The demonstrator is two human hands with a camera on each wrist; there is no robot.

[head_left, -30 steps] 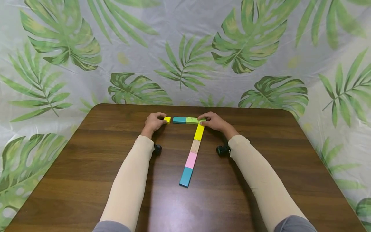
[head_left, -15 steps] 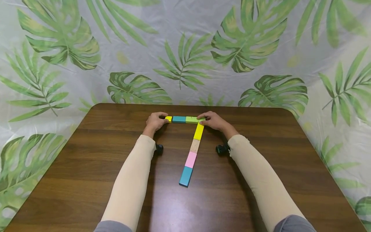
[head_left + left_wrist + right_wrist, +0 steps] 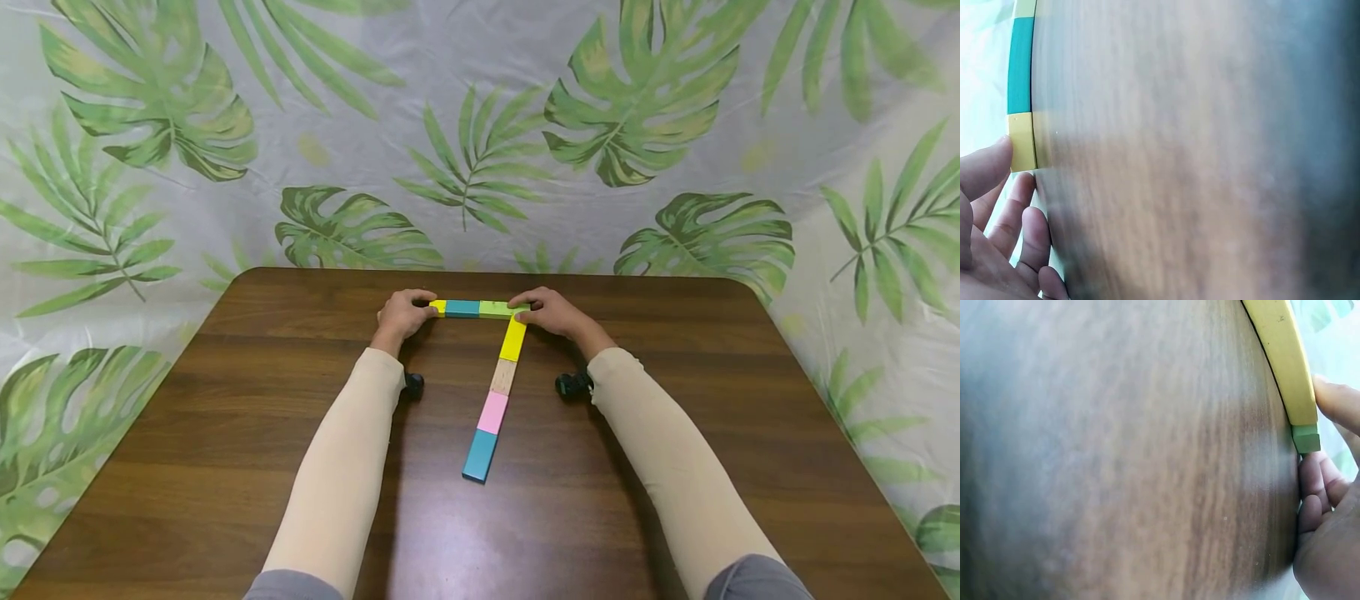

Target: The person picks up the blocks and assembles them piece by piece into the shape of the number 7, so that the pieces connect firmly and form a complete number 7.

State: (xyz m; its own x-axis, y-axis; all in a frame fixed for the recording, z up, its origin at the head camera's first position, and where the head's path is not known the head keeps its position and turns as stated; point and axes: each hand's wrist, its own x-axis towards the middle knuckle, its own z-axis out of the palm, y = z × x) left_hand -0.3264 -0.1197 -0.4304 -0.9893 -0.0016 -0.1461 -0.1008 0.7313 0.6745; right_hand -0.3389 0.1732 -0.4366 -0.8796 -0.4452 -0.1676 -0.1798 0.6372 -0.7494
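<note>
My left hand point(image 3: 402, 315) pinches a small yellow block point(image 3: 438, 309) at the left end of a flat row near the table's far edge. In the left wrist view that yellow block point(image 3: 1022, 144) meets a teal block point(image 3: 1020, 65) end to end. The row goes on through the teal block point(image 3: 462, 309) to a light green block point(image 3: 493, 310). My right hand point(image 3: 555, 314) holds the right end of the green block between thumb and finger. Its thumb lies by a second yellow block point(image 3: 513, 337), which meets the green one at the corner.
From that corner a slanting line runs toward me: the second yellow block, a bare wood block point(image 3: 503, 377), a pink block point(image 3: 492, 412) and another teal block point(image 3: 480, 454). All lie on the brown wooden table point(image 3: 225, 467). A leaf-patterned cloth point(image 3: 480, 125) hangs behind it.
My left hand has slid the small yellow block to the right, closing the gap to the teal block. The right hand has stayed at the green block's end.
</note>
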